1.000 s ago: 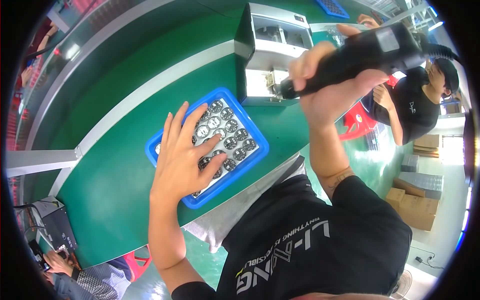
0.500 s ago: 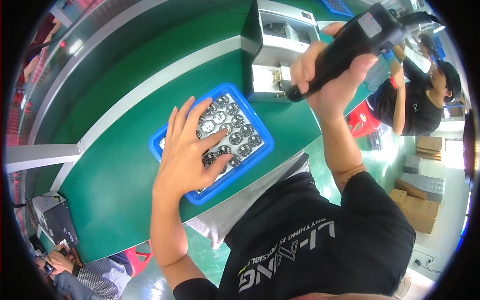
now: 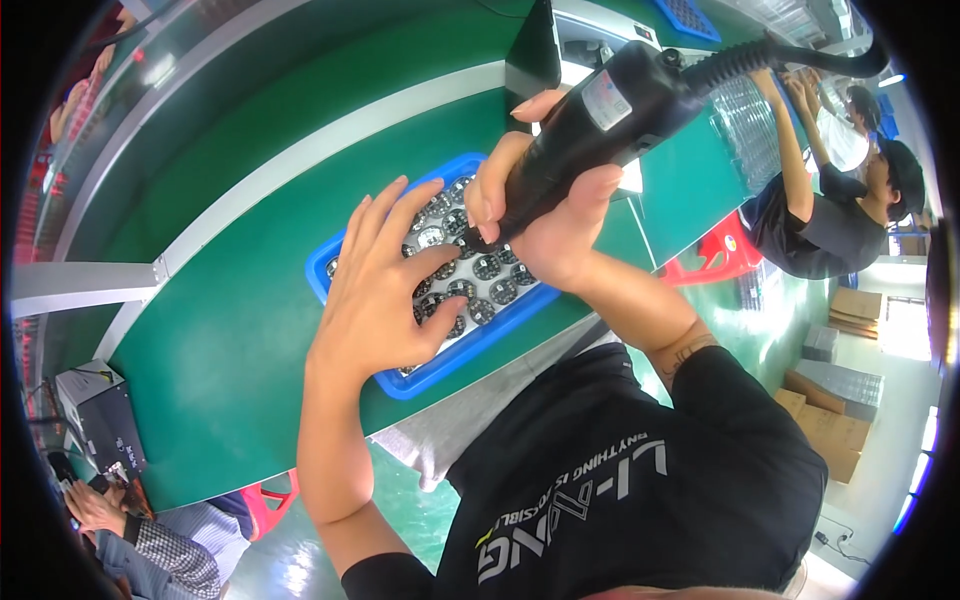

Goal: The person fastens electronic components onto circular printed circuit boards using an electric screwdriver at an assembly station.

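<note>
Black shirt (image 3: 720, 450): large pale-grey lettering (image 3: 565, 508) across front. Black handheld tool (image 3: 585, 150): white label (image 3: 607, 100), print too small to read. Black box (image 3: 105, 425), far left: small white characters (image 3: 128, 452).

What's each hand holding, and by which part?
Right hand: black tool, gripped around its lower body. Left hand: spread over the tray, no grip visible.

We note that the right hand (image 3: 545, 225) has brought the black handheld tool (image 3: 590, 130) down from the grey machine (image 3: 572, 30), where we saw it 0.5 s ago, to the blue tray (image 3: 460, 352). Its tip is now among the round discs (image 3: 481, 311); contact unresolved. The tool now hides more of the machine. A co-worker's arm (image 3: 795, 170) now reaches higher.
</note>
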### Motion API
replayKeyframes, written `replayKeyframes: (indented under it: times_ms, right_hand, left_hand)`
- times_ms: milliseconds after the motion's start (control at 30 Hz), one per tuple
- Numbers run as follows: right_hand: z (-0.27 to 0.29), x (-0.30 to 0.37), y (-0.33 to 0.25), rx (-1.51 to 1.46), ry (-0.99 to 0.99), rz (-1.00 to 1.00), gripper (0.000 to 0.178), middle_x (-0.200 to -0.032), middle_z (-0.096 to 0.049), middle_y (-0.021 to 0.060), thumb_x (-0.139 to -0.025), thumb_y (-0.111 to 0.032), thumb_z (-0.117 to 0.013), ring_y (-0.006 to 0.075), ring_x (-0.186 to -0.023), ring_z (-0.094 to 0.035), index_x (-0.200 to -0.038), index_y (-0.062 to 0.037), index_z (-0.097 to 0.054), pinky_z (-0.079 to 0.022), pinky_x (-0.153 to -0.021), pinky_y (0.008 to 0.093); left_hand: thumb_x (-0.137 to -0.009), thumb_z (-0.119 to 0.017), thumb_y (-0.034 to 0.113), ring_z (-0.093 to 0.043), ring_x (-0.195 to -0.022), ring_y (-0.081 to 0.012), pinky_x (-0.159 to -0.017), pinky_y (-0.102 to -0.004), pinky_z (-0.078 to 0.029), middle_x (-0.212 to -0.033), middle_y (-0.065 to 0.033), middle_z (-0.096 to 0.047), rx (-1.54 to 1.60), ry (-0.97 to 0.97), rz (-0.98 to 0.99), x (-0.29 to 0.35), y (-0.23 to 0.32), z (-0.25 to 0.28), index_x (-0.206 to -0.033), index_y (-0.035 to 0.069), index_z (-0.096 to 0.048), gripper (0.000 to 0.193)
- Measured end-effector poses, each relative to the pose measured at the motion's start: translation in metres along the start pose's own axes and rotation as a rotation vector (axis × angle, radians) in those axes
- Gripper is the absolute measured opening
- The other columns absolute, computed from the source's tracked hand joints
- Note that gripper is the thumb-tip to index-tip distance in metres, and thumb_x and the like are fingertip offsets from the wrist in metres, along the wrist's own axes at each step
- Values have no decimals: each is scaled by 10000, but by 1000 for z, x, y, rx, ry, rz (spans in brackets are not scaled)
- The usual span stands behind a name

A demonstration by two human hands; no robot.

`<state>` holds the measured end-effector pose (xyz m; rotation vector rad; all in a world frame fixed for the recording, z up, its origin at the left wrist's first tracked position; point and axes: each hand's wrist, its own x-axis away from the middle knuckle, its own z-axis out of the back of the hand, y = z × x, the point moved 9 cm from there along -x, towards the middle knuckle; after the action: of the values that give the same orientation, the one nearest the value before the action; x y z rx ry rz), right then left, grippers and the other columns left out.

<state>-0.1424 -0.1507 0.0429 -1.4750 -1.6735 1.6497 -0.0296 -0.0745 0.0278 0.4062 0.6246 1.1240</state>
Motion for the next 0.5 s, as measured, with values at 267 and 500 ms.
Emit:
replayKeyframes:
  times_ms: [267,500]
  right_hand:
    - [-9,3,8,-3,-36,-35,871,-630,-526,79,-824,-844,-423,174,-473,-513,-1256,-95,-320,-463,-518,309]
    - [-13,3,4,-15,-58,-11,872,-626,-529,79,-820,-841,-436,172,-473,-517,-1255,-95,-315,-469,-519,299]
  left_hand:
    - [-616,-792,187,-413,-1358,-435,-1131,-581,-314,-1418,-175,-497,-2,6,-5,-1,1,1,-957,32,-763,376]
    - [-632,-783,192,-405,-1360,-418,-1144,-575,-301,-1406,-171,-501,-3,5,9,0,-1,1,-949,37,-776,353]
